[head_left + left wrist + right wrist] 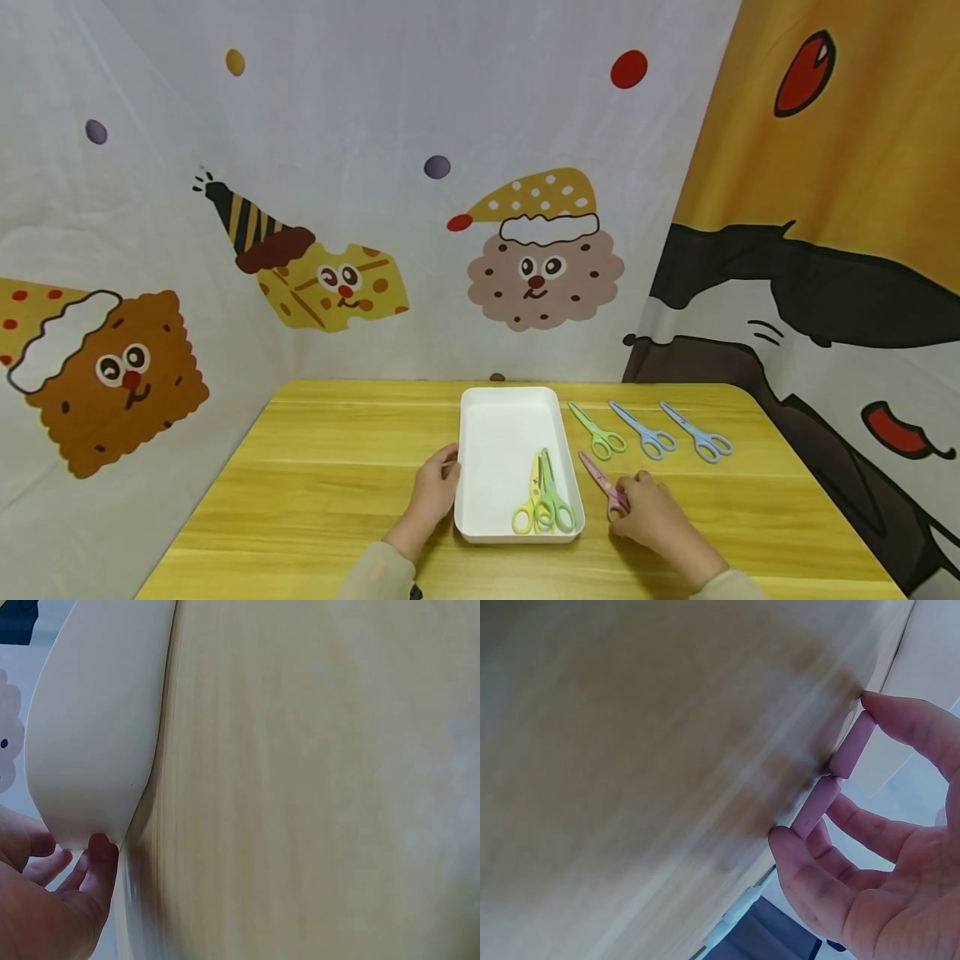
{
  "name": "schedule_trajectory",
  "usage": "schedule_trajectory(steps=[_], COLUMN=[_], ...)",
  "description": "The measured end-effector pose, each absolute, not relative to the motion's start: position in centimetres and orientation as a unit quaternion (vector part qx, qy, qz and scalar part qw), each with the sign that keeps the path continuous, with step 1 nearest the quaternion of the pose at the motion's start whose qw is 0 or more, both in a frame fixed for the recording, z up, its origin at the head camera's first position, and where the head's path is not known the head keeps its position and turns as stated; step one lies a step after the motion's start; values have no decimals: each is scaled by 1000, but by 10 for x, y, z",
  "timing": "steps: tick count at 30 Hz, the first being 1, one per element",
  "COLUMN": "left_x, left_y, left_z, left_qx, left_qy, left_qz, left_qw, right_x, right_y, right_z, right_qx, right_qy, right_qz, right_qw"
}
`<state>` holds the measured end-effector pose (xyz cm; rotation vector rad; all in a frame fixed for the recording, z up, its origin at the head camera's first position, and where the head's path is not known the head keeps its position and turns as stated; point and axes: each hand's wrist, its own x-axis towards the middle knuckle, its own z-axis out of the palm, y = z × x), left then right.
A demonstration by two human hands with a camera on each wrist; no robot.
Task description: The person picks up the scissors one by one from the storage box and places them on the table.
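A white tray (491, 442) lies on the table, and my left hand (435, 492) holds its left side. Seen from the left wrist, thumb and fingertips (103, 851) grip the tray's wall (97, 735) between rim and base. Yellow scissors (535, 490) and green scissors (548, 475) overlap inside the tray at its near right corner. Right of the tray, my right hand (654, 512) pinches the handles of pink scissors (596, 473), which lie at table level, blades pointing away. The right wrist view shows thumb and fingers around both pink handle loops (817, 804).
Behind the right hand, another green pair of scissors (600, 435) and two blue pairs, one nearer the tray (641, 429) and one farther right (696, 432), lie in a row on the wooden table (337, 467). A printed cloth (360, 125) hangs behind the table.
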<state>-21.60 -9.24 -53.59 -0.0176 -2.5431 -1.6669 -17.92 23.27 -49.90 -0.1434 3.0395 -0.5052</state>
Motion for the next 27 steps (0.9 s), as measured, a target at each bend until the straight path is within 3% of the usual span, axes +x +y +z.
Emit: schedule_trajectory(steps=[27], left_x=[-217], left_y=[-92], left_z=[-537], left_qx=[-4], left_qy=[-835], left_qz=[-548], left_qw=[47], right_x=[-176], right_y=[230], right_z=[-498], right_qx=[-43], right_qy=[986], right_qz=[-157], right_qw=[28])
